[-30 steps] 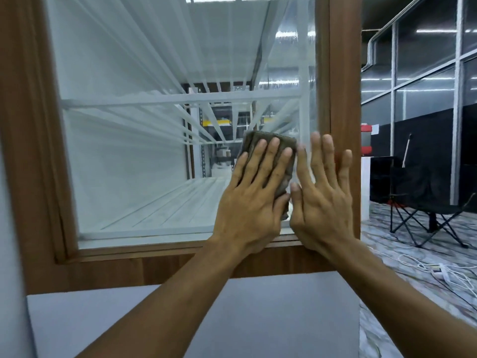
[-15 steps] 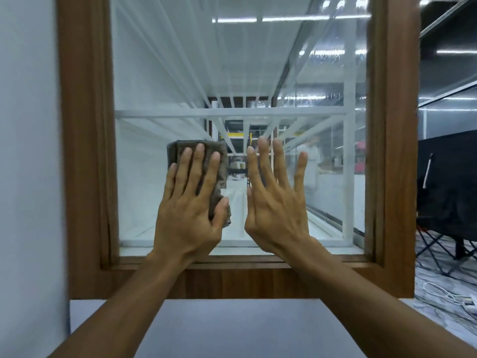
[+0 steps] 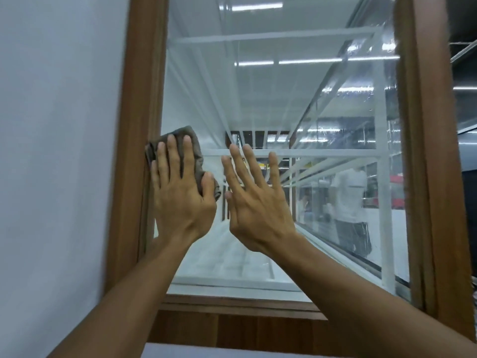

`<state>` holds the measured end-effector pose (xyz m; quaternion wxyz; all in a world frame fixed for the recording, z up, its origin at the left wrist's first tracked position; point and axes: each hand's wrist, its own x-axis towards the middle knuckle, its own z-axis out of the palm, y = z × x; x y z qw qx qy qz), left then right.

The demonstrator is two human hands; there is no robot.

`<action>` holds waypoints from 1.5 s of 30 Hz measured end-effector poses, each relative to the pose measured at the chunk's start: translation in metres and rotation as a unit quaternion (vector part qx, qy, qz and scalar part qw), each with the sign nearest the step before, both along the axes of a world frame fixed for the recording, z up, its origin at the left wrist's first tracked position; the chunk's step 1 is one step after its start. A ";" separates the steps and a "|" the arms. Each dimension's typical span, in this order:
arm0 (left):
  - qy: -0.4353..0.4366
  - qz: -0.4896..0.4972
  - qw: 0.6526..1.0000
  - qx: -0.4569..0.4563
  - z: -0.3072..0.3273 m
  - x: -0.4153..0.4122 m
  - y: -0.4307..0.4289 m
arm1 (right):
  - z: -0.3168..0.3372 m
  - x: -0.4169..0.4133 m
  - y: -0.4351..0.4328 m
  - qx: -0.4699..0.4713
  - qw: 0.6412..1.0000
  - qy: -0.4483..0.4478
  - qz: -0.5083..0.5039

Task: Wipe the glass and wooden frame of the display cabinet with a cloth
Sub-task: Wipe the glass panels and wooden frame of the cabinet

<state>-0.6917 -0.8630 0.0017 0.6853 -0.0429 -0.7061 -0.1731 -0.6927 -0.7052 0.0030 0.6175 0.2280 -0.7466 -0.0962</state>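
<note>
The cloth [image 3: 198, 153] was seen as soft, matt grey-brown fabric. The frame [image 3: 134, 125] was finished in smooth brown wood grain, faintly satin. The glass [image 3: 258, 99] was glossy and marked with streaks and reflections, while the wall [image 3: 51, 125] was painted matt.

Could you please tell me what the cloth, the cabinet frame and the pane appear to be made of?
The cloth looks like soft grey-brown fabric, matte and creased, bunching under the left hand. The frame seems wood or wood-grain laminate, satin brown with faint grain streaks. The pane seems clear glass, glossy: it reflects ceiling lights and shows smears.
</note>
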 end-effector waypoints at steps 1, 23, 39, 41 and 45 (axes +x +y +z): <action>-0.002 0.001 1.000 0.009 0.005 0.000 0.006 | 0.000 0.000 0.002 0.004 1.000 0.002 0.007; 0.002 -0.060 0.963 -0.261 0.026 0.012 0.241 | 0.034 0.027 0.246 -0.079 0.993 0.057 -0.066; -0.003 -0.070 0.945 -0.319 0.013 0.013 0.254 | 0.038 0.032 0.246 -0.133 0.988 0.060 0.056; 0.005 -0.078 0.942 -0.325 0.034 0.011 0.259 | 0.054 0.033 0.247 -0.148 0.986 0.056 0.056; 0.018 -0.105 0.946 -0.307 0.101 0.011 0.275 | 0.126 0.037 0.258 -0.155 0.985 0.050 0.049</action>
